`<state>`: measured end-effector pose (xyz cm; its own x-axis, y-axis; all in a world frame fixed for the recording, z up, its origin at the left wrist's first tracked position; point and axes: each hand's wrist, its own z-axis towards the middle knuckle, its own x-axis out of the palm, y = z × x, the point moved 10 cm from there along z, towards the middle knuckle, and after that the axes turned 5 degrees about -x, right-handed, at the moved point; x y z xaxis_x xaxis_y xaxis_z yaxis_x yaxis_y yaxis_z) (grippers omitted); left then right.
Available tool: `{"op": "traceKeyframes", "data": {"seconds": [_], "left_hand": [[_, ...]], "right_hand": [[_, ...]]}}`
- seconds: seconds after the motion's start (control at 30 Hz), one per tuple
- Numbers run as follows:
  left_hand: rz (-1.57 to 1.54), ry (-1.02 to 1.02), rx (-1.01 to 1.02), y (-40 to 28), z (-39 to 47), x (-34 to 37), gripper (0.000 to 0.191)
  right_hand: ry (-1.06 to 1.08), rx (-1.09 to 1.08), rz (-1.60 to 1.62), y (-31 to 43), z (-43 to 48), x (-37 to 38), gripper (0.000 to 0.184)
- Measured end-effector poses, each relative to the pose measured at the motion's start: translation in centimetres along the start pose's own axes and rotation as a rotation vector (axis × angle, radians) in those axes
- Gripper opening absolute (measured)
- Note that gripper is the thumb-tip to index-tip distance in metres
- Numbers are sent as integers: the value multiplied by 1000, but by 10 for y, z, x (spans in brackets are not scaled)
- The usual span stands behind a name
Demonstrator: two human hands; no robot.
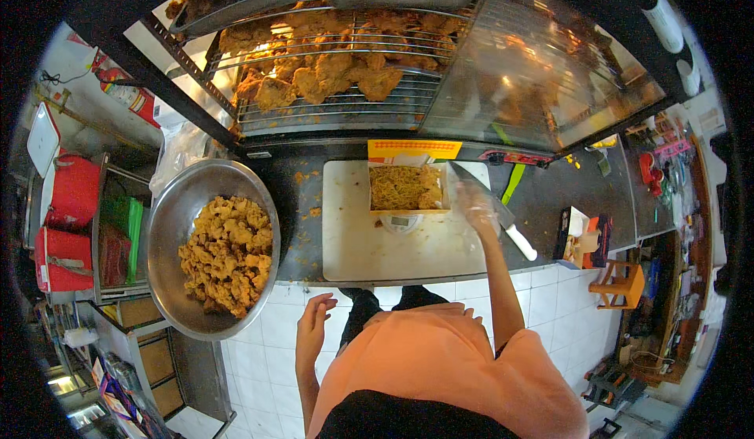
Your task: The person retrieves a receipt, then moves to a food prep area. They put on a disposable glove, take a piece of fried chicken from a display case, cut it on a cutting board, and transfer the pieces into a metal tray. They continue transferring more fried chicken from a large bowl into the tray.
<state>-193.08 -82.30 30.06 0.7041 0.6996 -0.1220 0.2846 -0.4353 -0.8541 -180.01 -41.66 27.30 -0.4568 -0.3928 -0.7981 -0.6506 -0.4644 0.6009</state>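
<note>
My right hand (pixel 476 203), in a clear plastic glove, is blurred just right of an open food box (pixel 407 211). Whether its fingers hold anything cannot be made out. The box contains noodles (pixel 396 187), with pieces of fried chicken (pixel 430 187) at the right end. Its yellow lid stands raised at the back. Under the box sits a small digital scale (pixel 403 223) on a white cutting board (pixel 365 256). A knife with a white handle (pixel 521 242) lies behind my right hand, blade pointing away. My left hand (pixel 314 321) hangs empty below the counter edge, fingers loosely apart.
A large steel bowl (pixel 168 286) of fried chicken pieces stands at the left. Behind the counter rises a heated display cabinet (pixel 330 138) with fried chicken on wire racks. A green utensil (pixel 514 183) and an open carton (pixel 580 227) lie rightward. An orange stool (pixel 624 286) stands below.
</note>
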Motion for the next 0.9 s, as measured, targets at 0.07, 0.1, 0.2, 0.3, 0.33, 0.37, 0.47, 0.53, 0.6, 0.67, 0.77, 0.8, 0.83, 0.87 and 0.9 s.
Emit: {"op": "traceKeyframes", "data": {"seconds": [0.07, 0.1, 0.2, 0.3, 0.33, 0.37, 0.47, 0.53, 0.6, 0.67, 0.77, 0.8, 0.83, 0.87, 0.9], "left_hand": [[35, 6, -6, -1, 1, 3, 29], [38, 11, 20, -5, 2, 5, 29], [59, 14, 51, -12, 3, 10, 29], [63, 3, 50, -15, 5, 15, 30], [66, 0, 45, -16, 5, 17, 30], [70, 1, 39, -16, 5, 20, 30], [51, 6, 25, -14, 6, 29, 31], [70, 30, 13, -12, 7, 38, 31], [71, 33, -2, -11, 7, 44, 31], [78, 35, -19, -10, 6, 52, 29], [101, 56, 37, -20, 5, 64, 28], [94, 73, 41, -22, 4, 69, 28], [114, 54, 57, -26, 3, 68, 28], [136, 48, 74, -30, 3, 69, 28], [152, 63, 64, -30, 4, 70, 29]], "right_hand": [[227, 144, 63, -24, 6, 49, 29], [244, 162, 83, -30, 12, 65, 29], [100, 130, 184, -48, 33, 92, 29], [-49, 69, 277, -75, 39, 94, 29], [-87, 60, 262, -86, 34, 89, 29], [-78, 159, 151, -109, 24, 79, 30], [-177, -134, -335, -100, 0, 28, 33], [-161, 247, 148, -175, -49, -21, 35], [-356, -18, 88, -190, -75, -80, 34], [-427, 47, 282, -260, -93, -114, 31], [-478, 57, 380, -370, -114, -141, 33], [-512, 28, 458, -405, -119, -146, 35], [-548, -14, 544, -437, -121, -149, 37], [-571, -65, 622, -465, -120, -149, 40], [-621, -73, 620, -492, -123, -152, 42]]}}
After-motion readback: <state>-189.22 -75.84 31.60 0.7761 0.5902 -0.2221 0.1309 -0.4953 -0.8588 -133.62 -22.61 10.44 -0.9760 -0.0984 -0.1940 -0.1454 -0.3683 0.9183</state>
